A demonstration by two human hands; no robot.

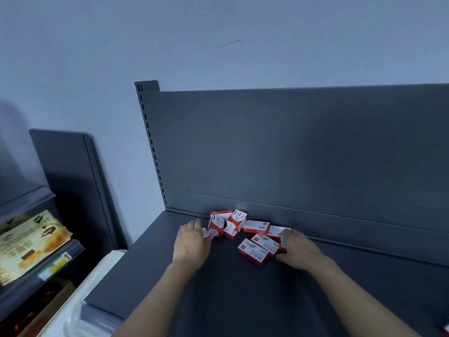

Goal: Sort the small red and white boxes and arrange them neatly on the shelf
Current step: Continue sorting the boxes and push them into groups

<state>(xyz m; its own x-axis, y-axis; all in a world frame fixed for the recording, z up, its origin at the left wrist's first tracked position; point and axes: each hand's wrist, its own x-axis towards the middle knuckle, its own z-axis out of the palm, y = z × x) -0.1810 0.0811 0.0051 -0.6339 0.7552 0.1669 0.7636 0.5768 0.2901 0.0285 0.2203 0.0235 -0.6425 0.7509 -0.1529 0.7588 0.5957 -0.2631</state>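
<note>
Grey shelf (243, 300): jumbled boxes (243, 229) lie between left hand (192, 242) and right hand (300, 250) (both blurred, grip unclear).

Shelf space tight at the rear: a loose heap of small red and white boxes (256, 226) crowds the back of the dark grey shelf (150, 276). It sits hard against the upright back panel (291, 147) at 12 o'clock, which closes off any way past. The left hand (193, 242) sits just beside the heap at 9 o'clock and the right hand (297, 249) at 3 o'clock, leaving no side gap. Bare shelf lies open at 6 o'clock before the heap, and toward 3 o'clock beyond the right hand. A slotted upright (151, 152) bounds the shelf at 10 o'clock.
</note>
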